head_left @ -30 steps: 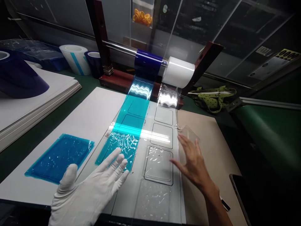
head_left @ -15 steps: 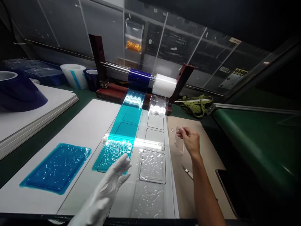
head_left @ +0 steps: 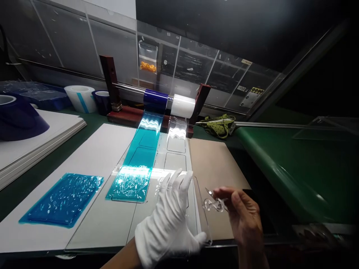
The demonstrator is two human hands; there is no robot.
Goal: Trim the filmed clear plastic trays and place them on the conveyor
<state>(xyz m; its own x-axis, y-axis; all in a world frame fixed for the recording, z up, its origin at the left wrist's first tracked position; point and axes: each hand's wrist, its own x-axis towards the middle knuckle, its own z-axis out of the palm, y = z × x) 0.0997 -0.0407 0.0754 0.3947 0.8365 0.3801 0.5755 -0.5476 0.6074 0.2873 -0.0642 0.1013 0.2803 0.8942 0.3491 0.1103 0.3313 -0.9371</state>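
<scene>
My gloved left hand [head_left: 168, 216] holds a clear plastic plate [head_left: 202, 220] upright near the table's front edge, fingers spread against its face. To its right, my bare right hand [head_left: 241, 213] pinches a small curled clear film tab [head_left: 213, 204] beside the plate's right edge. A thin pointed metal tip [head_left: 209, 192] shows just above the tab. I cannot tell whether the hand holds it. Under the hands lies a grey template [head_left: 112, 228] with rectangular outlines. A blue film strip [head_left: 140, 157] runs down it from the blue roll [head_left: 155, 101].
A wooden roll stand at the back carries the blue roll and a white roll [head_left: 182, 105]. A blue film sheet [head_left: 61, 198] lies on a white board, with stacked boards [head_left: 33, 138] and spare rolls [head_left: 80, 98] at left. Right: brown board [head_left: 213, 160], green bag [head_left: 218, 125], green belt [head_left: 280, 160].
My left hand left the blue strip and came to the front, taking the clear plate. My right hand brought the plate from the brown board toward me and now pinches the tab.
</scene>
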